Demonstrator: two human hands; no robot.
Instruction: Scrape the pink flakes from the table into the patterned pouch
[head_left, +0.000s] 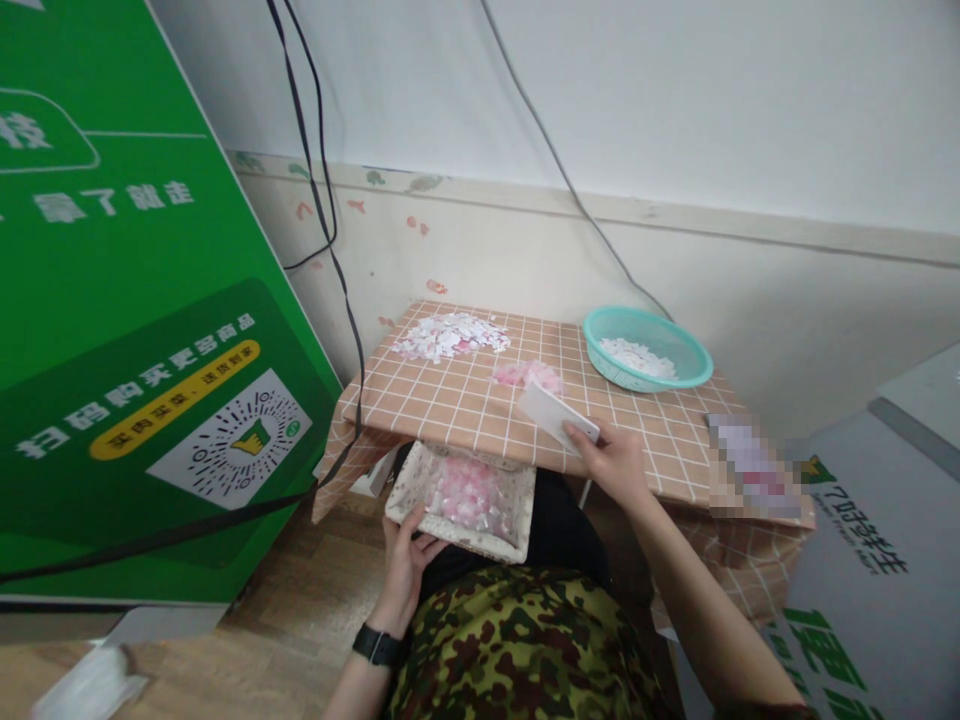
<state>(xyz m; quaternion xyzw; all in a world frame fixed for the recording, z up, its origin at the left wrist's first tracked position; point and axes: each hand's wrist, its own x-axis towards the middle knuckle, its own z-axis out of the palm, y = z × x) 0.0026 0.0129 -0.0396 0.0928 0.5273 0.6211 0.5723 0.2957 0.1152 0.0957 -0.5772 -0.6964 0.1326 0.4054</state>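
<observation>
My left hand (409, 555) grips the near-left rim of a speckled, cream-coloured square tray (517, 530), held over my lap below the table edge. Small pink and clear pieces (470, 493) lie in the tray; their exact kind is too small to tell. In my right hand (616, 460) is a white flat rectangular card (551, 415), pinched at its near end. Its far end reaches over the table, close to a small pink heap (529, 377). Farther back on the left lies a larger pile of white and pink flat pieces (452, 336).
A checked brown tablecloth (637, 435) covers the table. Toward the back right stands a turquoise basket (694, 365) with white pieces inside. A blurred-out item (754, 465) lies at the right edge. A green panel (150, 330) rises on the left, with black cables (349, 320) hanging beside it.
</observation>
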